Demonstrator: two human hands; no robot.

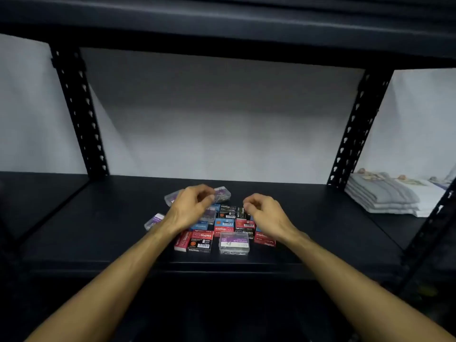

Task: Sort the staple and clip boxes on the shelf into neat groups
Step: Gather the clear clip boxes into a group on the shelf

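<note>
Basically nothing is looking sorted yet: staple boxes (223, 229) and clip boxes (234, 243) are sitting mixed mid-shelf (98, 218). Left hand (191, 206) is hovering, fingers curled, grip unclear. Right hand (262, 213) is hanging loosely curled, holding nothing. All grouping is remaining.

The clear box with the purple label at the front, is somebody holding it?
No, the clear paper clip box sits alone on the shelf, with both hands farther back.

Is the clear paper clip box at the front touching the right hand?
Apart. The head view shows the clear paper clip box at the front of the shelf, with red staple boxes showing between it and the right hand, farther back.
</note>
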